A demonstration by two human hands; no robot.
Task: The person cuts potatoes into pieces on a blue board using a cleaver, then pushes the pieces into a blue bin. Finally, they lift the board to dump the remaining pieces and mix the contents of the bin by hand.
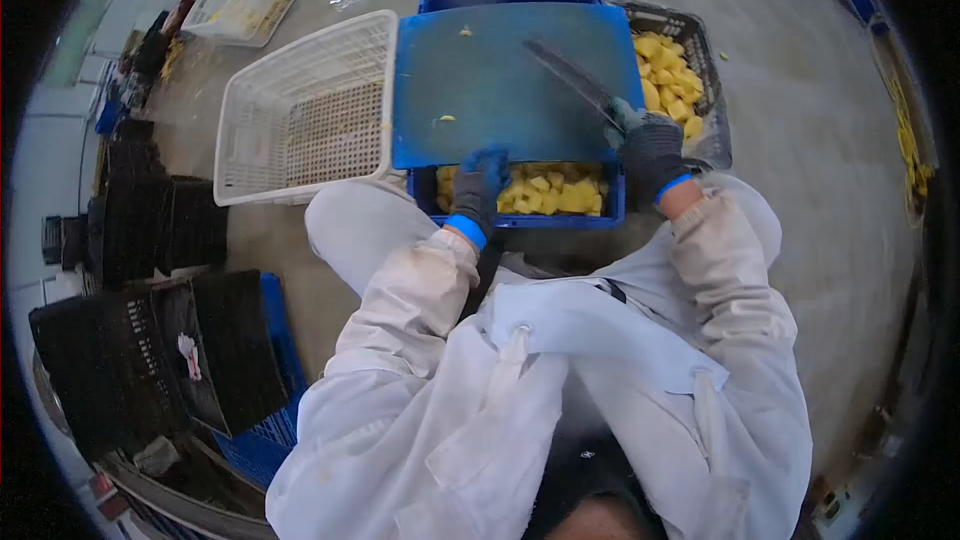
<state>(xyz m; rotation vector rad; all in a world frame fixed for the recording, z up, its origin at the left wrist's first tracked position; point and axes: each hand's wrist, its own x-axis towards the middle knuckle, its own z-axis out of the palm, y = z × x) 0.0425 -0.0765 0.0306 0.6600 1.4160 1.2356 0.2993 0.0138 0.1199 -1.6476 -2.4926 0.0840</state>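
Observation:
My right hand, in a dark glove, is closed around the handle of a long knife. The blade slants up and left over a blue cutting board. At the board's near edge is my left hand, gloved too, its blue fingers loosely extended and somewhat blurred, with nothing visible in them. Below the board, a blue crate holds cut yellow chunks that look like potato. Two small yellow scraps lie on the board.
A white crate stands left of the board. On the right, a black crate holds peeled yellow pieces. Another white crate is farther back. Dark stacked crates stand at lower left on the wet floor.

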